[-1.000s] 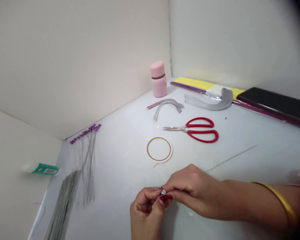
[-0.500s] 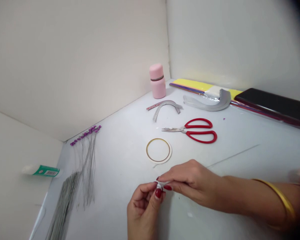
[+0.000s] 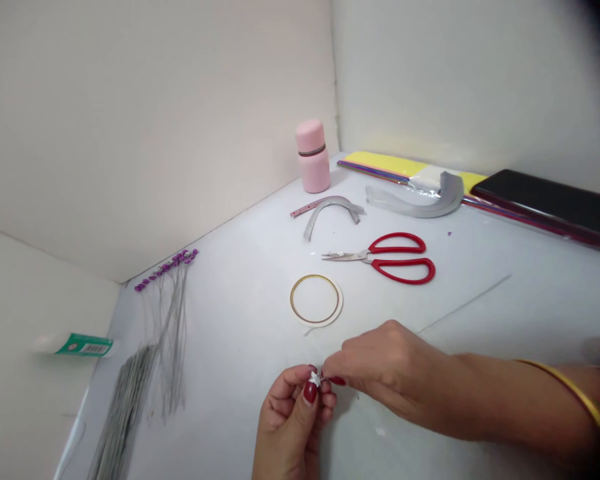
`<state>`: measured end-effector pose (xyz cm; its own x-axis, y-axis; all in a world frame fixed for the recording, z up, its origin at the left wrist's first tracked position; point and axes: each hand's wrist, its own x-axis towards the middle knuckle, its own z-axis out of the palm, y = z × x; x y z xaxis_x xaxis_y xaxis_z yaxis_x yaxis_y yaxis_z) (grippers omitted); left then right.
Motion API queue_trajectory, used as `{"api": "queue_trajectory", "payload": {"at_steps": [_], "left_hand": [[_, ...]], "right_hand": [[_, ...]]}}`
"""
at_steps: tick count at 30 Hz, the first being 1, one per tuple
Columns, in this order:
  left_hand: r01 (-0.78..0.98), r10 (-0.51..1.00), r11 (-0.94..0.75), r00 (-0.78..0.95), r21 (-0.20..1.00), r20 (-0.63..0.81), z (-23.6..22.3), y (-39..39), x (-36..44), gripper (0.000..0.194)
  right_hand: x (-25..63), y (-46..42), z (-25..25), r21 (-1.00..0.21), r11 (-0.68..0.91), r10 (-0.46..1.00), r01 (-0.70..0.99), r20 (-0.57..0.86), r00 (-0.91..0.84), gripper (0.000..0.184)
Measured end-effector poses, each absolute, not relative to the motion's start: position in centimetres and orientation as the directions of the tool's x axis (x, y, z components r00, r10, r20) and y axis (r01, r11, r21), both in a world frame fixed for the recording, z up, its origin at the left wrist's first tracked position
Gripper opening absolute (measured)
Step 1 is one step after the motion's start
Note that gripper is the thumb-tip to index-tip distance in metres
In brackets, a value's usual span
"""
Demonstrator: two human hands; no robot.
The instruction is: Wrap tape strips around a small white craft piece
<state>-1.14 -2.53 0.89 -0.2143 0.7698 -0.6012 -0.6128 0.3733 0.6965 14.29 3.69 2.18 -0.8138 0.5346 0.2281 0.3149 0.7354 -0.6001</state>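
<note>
The left hand is pinching a tiny crumpled piece of silver foil between its fingers, apparently keeping it steady in the air above the desk; the foil's long axis seems to be running sideways toward the right hand, whose fingers are meeting its end, though I cannot tell whether they are gripping; red-handled scissors are lying well beyond the fingers.

**Green Label, Nothing Legible**

Watching from my remote station, I find just one patch of print: a green label wrapped around a white tube at the far left. A small barcode sits on the label, but its digits and lettering are too small and blurred for me to read, brand included.
</note>
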Motion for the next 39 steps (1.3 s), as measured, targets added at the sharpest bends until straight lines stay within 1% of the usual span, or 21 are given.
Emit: {"api": "queue_trajectory", "payload": {"at_steps": [3, 9, 15, 21, 25, 29, 33, 36, 39], "left_hand": [[-0.592, 0.779, 0.386, -0.201, 0.708, -0.593, 0.72, -2.59, -1.15, 0.026], [-0.601, 0.773, 0.382, -0.208, 0.702, -0.599, 0.68, -2.54, -1.06, 0.025], [-0.587, 0.764, 0.397, -0.214, 0.705, -0.609, 0.82, -2.51, -1.08, 0.024], [-0.608, 0.757, 0.391, -0.214, 0.691, -0.617, 0.98, -2.39, -0.92, 0.027], [-0.594, 0.763, 0.386, -0.224, 0.706, -0.606, 0.82, -2.35, -0.90, 0.028], [-0.539, 0.806, 0.346, -0.248, 0.768, -0.537, 0.56, -2.39, -1.05, 0.027], [-0.416, 0.824, 0.364, -0.274, 0.834, -0.496, 0.48, -2.52, -1.25, 0.026], [-0.322, 0.834, 0.384, -0.281, 0.865, -0.475, 0.46, -2.62, -1.39, 0.026], [-0.269, 0.841, 0.392, -0.284, 0.880, -0.461, 0.36, -2.65, -1.53, 0.025]], "right_hand": [[14.32, 3.68, 2.02, -0.560, 0.767, 0.526, 0.314, 0.268, -0.807, 0.023], [14.32, 3.67, 1.89, -0.513, 0.801, 0.498, 0.310, 0.281, -0.821, 0.021], [14.44, 3.77, 1.91, -0.485, 0.812, 0.491, 0.325, 0.266, -0.830, 0.021], [14.50, 3.75, 2.20, -0.470, 0.811, 0.492, 0.348, 0.227, -0.840, 0.020], [14.48, 3.77, 2.12, -0.437, 0.824, 0.494, 0.362, 0.240, -0.836, 0.019], [14.64, 3.82, 2.00, -0.383, 0.839, 0.488, 0.387, 0.213, -0.847, 0.017], [14.77, 3.85, 2.10, -0.337, 0.850, 0.478, 0.404, 0.172, -0.862, 0.014], [14.76, 3.85, 2.07, -0.346, 0.850, 0.468, 0.398, 0.147, -0.871, 0.013], [14.69, 3.95, 1.83, -0.374, 0.841, 0.462, 0.391, 0.121, -0.879, 0.013]]}}
